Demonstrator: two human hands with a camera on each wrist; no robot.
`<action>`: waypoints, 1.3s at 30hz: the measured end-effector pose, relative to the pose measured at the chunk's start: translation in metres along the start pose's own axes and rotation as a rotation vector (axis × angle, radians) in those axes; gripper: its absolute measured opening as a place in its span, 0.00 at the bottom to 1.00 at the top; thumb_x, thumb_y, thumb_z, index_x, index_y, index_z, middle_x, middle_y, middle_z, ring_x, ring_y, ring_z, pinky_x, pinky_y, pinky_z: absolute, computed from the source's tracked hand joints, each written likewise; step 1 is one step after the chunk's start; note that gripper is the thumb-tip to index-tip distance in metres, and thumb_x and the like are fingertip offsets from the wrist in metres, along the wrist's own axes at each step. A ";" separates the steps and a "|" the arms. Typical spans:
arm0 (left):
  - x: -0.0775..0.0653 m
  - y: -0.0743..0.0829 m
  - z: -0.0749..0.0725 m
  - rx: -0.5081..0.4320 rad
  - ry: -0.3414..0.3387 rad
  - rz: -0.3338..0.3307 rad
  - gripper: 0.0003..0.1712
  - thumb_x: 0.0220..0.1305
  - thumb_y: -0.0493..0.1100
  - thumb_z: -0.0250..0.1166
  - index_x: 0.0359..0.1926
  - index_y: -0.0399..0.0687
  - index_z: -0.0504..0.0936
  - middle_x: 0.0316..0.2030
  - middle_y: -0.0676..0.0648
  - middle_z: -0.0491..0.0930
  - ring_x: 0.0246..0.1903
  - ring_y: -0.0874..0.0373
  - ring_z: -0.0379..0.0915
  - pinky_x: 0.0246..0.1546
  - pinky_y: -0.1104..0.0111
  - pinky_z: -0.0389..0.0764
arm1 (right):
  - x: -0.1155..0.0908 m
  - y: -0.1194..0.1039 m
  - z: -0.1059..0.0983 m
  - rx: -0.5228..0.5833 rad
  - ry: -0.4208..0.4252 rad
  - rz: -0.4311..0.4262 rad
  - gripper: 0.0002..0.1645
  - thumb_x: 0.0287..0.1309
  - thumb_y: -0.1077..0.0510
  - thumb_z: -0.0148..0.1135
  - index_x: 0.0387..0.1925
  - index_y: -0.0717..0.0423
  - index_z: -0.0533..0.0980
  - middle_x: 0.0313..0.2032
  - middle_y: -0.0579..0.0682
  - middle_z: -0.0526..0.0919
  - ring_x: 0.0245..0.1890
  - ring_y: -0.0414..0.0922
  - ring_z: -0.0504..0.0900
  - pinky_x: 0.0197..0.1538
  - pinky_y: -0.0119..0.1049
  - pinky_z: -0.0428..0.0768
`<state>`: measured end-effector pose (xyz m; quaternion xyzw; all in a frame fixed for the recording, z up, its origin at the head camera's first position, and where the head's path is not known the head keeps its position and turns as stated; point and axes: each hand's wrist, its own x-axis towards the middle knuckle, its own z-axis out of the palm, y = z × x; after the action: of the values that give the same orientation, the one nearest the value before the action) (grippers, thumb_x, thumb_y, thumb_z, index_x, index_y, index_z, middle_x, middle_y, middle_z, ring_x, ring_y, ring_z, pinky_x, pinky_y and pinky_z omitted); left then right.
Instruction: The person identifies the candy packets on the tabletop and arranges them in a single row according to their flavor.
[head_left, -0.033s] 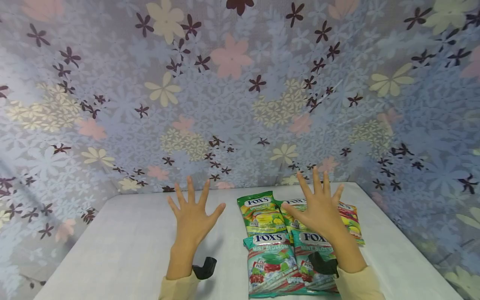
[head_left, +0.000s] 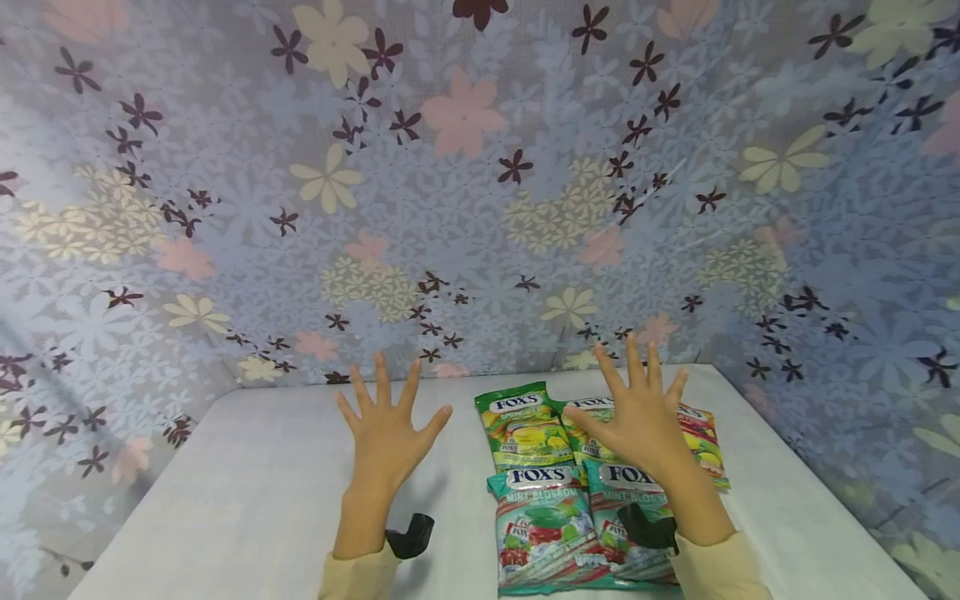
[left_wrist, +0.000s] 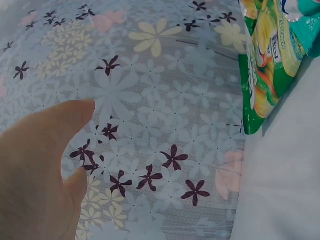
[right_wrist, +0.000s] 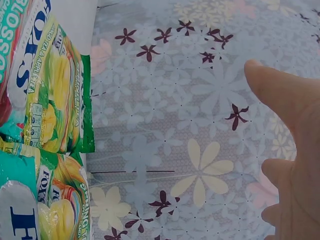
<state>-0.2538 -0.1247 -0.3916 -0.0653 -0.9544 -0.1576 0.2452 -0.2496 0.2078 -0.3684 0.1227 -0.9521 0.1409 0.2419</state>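
My left hand (head_left: 386,442) is held over the left part of the white table, its fingers straight and spread, with nothing in it. Likewise spread and holding nothing, my right hand (head_left: 643,421) is above the bags on the right and hides parts of them. A green and yellow candy bag (head_left: 525,429) lies at the back, with another yellow one (head_left: 588,446) beside it. To their right a red and yellow bag (head_left: 701,442) is partly covered from sight. In front are two teal mint candy bags, the left one (head_left: 543,533) and the right one (head_left: 611,542).
The white table (head_left: 247,483) stretches left of the bags and narrows toward the back. Flower-patterned cloth (head_left: 465,208) rises behind it and along both sides. Each wrist carries a black mount, such as the left mount (head_left: 411,536).
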 end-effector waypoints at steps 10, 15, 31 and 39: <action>-0.002 0.017 -0.001 -0.097 -0.061 0.007 0.50 0.61 0.75 0.51 0.76 0.63 0.47 0.74 0.34 0.30 0.69 0.32 0.17 0.61 0.33 0.28 | -0.001 -0.006 -0.005 0.069 0.007 -0.013 0.59 0.54 0.27 0.59 0.77 0.45 0.43 0.74 0.63 0.35 0.71 0.65 0.29 0.61 0.71 0.26; -0.008 0.032 0.005 -0.262 -0.222 -0.023 0.47 0.62 0.66 0.59 0.75 0.52 0.55 0.69 0.30 0.56 0.68 0.31 0.49 0.62 0.36 0.52 | -0.002 -0.007 -0.008 0.208 -0.015 0.020 0.49 0.60 0.39 0.63 0.74 0.55 0.54 0.67 0.66 0.62 0.63 0.66 0.64 0.56 0.67 0.65; -0.010 0.030 0.025 -0.504 -0.436 -0.173 0.42 0.61 0.54 0.67 0.68 0.34 0.64 0.52 0.30 0.77 0.52 0.34 0.73 0.48 0.43 0.74 | -0.003 0.002 0.031 0.605 -0.439 0.140 0.29 0.63 0.55 0.62 0.59 0.71 0.71 0.43 0.61 0.81 0.36 0.54 0.83 0.33 0.43 0.82; 0.004 0.027 0.052 -0.604 -0.493 -0.206 0.40 0.60 0.50 0.68 0.65 0.31 0.66 0.45 0.33 0.80 0.37 0.42 0.80 0.36 0.52 0.80 | 0.015 0.010 0.045 0.744 -0.512 0.178 0.31 0.66 0.54 0.59 0.60 0.75 0.67 0.46 0.65 0.81 0.39 0.55 0.82 0.37 0.45 0.83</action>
<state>-0.2747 -0.0818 -0.4256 -0.0741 -0.8968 -0.4345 -0.0383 -0.2846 0.1997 -0.4009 0.1499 -0.8727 0.4586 -0.0746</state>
